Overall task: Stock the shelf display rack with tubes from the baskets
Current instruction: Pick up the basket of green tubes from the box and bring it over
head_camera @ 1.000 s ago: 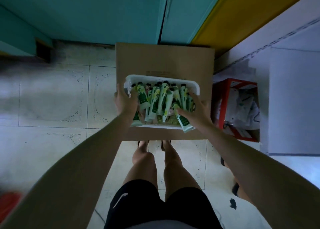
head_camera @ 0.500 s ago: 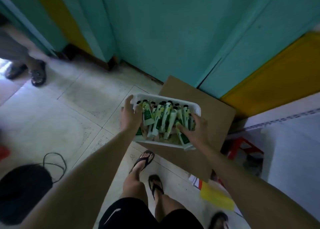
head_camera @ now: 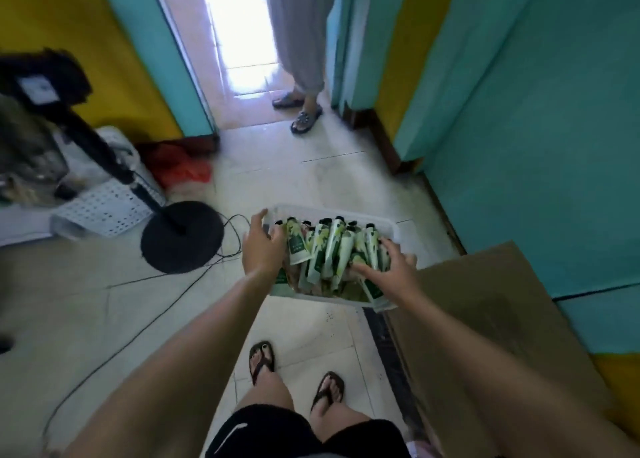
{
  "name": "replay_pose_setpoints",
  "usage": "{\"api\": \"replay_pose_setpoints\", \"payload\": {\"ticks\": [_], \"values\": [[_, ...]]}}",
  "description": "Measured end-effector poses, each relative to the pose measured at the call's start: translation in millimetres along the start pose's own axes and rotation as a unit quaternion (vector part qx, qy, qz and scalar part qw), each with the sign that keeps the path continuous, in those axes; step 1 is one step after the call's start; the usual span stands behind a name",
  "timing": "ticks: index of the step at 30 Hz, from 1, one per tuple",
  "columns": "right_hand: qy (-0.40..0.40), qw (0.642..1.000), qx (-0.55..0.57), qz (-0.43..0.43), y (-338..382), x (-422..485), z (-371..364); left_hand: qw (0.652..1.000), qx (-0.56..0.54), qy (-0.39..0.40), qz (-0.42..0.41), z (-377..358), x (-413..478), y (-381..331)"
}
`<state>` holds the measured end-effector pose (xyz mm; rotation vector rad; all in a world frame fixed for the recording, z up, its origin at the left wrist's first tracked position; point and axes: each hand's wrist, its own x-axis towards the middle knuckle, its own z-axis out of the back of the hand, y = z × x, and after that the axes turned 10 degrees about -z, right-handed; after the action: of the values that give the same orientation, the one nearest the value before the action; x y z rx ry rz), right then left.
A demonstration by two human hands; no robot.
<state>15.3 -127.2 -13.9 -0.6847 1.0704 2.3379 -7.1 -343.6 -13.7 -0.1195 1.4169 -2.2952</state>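
Foreground: feet [head_camera: 261, 359] on the tiled floor [head_camera: 311, 180], cardboard [head_camera: 485, 301] just beside them at right. Middle: basket [head_camera: 332, 213] of tubes [head_camera: 332, 246] held above the floor; left hand [head_camera: 261, 249] curls round its left rim, right hand [head_camera: 384, 270] clamps the right wall, fingers laid over the tubes. Left: fan base [head_camera: 181, 237] and cable [head_camera: 145, 322]. Beyond: a person [head_camera: 301, 41] stands in the doorway.

1. The floor [head_camera: 311, 180] is made of pale tiles.
2. A round black stand foot [head_camera: 181, 237] sits just left of the left hand [head_camera: 262, 249].
3. A white box with holes [head_camera: 104, 204] and a red bag [head_camera: 180, 168] lie farther left.
4. Brown cardboard [head_camera: 485, 319] lies right of the right hand [head_camera: 391, 270].
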Motion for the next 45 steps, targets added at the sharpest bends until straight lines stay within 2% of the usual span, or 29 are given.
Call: {"api": "replay_pose_setpoints", "payload": {"ticks": [8,16,23,30,37,45], "values": [[0.086,0.983,-0.116,0.110,115,-41,-142,0.982,0.002,-0.168,0.086,169,6,95],[0.166,0.956,-0.161,0.182,210,-116,-322,0.953,-0.013,-0.262,0.148,358,-9,195],[0.251,0.893,-0.236,0.290,292,-179,-463,0.903,-0.008,-0.373,0.211,499,-23,277],[0.337,0.831,-0.285,0.338,382,-216,-591,0.846,-0.015,-0.449,0.286,610,-15,333],[0.401,0.770,-0.319,0.380,501,-241,-732,0.775,-0.081,-0.553,0.295,726,41,380],[0.417,0.729,-0.317,0.440,615,-276,-838,0.731,-0.090,-0.612,0.287,836,97,407]]}}
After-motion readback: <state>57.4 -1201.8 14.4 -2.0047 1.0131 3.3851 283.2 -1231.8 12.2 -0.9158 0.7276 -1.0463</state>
